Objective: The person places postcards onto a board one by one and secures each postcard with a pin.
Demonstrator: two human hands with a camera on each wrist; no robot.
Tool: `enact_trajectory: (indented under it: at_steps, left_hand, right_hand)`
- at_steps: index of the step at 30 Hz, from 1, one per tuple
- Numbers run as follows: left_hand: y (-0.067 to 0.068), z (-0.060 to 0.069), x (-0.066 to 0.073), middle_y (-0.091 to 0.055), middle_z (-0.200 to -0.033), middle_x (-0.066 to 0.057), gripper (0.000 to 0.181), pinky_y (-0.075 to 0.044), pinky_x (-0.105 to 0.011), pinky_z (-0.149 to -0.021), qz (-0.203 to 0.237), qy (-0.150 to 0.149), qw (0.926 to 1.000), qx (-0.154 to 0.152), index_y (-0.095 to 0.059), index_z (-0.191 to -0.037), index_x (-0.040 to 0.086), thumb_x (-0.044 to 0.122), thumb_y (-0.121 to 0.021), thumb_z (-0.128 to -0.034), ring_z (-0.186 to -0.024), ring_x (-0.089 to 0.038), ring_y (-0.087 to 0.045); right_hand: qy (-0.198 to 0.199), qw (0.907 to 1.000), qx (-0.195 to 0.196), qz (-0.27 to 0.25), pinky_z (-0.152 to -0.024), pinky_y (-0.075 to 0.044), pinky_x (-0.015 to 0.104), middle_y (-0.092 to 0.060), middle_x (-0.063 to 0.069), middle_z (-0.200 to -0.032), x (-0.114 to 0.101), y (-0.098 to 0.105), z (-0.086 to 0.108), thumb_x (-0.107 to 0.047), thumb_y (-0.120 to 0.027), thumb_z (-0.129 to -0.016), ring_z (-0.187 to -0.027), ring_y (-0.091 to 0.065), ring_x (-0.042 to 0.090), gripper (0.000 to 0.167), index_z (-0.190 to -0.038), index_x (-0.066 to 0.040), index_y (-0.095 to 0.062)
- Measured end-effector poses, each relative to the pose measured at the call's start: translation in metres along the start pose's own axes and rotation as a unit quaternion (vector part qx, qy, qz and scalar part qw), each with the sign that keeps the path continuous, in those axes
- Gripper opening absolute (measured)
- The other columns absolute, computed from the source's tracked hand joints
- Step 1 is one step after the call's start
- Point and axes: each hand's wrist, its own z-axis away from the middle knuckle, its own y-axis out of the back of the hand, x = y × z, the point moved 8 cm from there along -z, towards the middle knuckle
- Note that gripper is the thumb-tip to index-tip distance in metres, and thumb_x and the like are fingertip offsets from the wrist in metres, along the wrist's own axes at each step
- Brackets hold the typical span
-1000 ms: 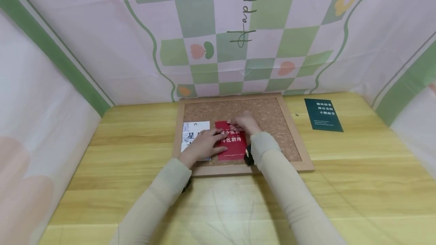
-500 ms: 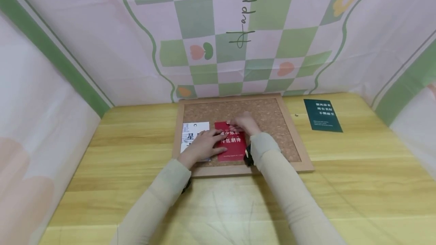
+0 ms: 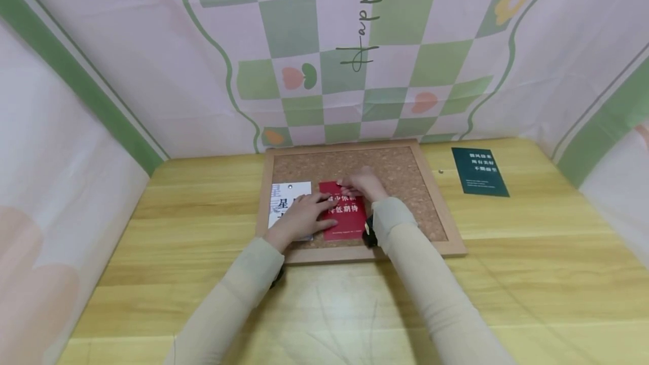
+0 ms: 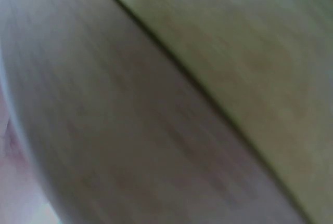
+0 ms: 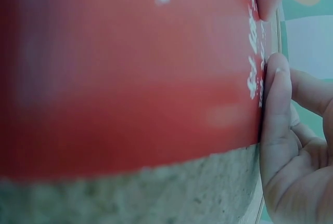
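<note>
On the cork board point(image 3: 365, 162) lies a red card point(image 3: 345, 228) printed with white characters. My left hand point(image 3: 303, 216) rests across it with fingers spread, partly covering the white card point(image 3: 291, 189) on its left. That white card has a small round thumbtack point(image 3: 290, 187) near its top edge. At the red card's top, my right hand point(image 3: 366, 183) has curled fingers, pinching a small shiny thumbtack point(image 3: 339, 183) that is mostly hidden. The right wrist view shows the right hand point(image 5: 302, 146) close against the card's top. The left wrist view shows only the blurred board frame point(image 4: 130, 104) and table.
A dark green card point(image 3: 480, 172) lies on the wooden table point(image 3: 532, 252), right of the board. Between them sits a tiny metallic thumbtack point(image 3: 440, 172). Behind the board hangs a checkered cloth point(image 3: 345, 72), and more cloth closes both sides.
</note>
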Motion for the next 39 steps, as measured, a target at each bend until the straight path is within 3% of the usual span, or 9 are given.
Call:
enact_trajectory:
  at_steps: [16,27,39]
  left_hand:
    - [0.0004,0.0011,0.0006,-0.039,-0.152,-0.006,0.058,-0.026,-0.051,-0.117,-0.005,-0.002,1.0000,0.001,-0.043,-0.145,0.024,0.049,-0.054,-0.0935,-0.142,-0.024,-0.035]
    - [0.0029,0.0026,0.0025,-0.039,-0.152,-0.006,0.059,-0.025,-0.051,-0.118,0.000,0.001,1.0000,-0.001,-0.042,-0.145,0.023,0.048,-0.055,-0.0933,-0.142,-0.024,-0.035]
    - [0.0014,0.0020,0.0014,-0.038,-0.153,-0.006,0.058,-0.025,-0.050,-0.118,0.001,-0.002,1.0000,0.000,-0.043,-0.145,0.023,0.049,-0.054,-0.0936,-0.142,-0.024,-0.034]
  right_hand:
    - [0.006,1.0000,0.005,-0.006,-0.053,-0.054,0.016,-0.061,-0.001,-0.059,0.0010,-0.0003,-0.0016,-0.001,-0.057,-0.090,-0.049,-0.059,0.004,0.028,-0.113,0.014,-0.061]
    - [0.006,0.9999,-0.005,0.012,-0.054,-0.053,0.015,-0.060,-0.002,-0.058,0.0003,-0.0002,0.0004,-0.007,-0.059,-0.092,-0.050,-0.059,0.003,0.029,-0.113,0.013,-0.061]
    - [0.016,0.9991,0.012,0.038,-0.053,-0.053,0.016,-0.061,-0.001,-0.061,-0.0015,0.0007,0.0001,-0.007,-0.061,-0.091,-0.051,-0.059,0.004,0.027,-0.109,0.012,-0.063]
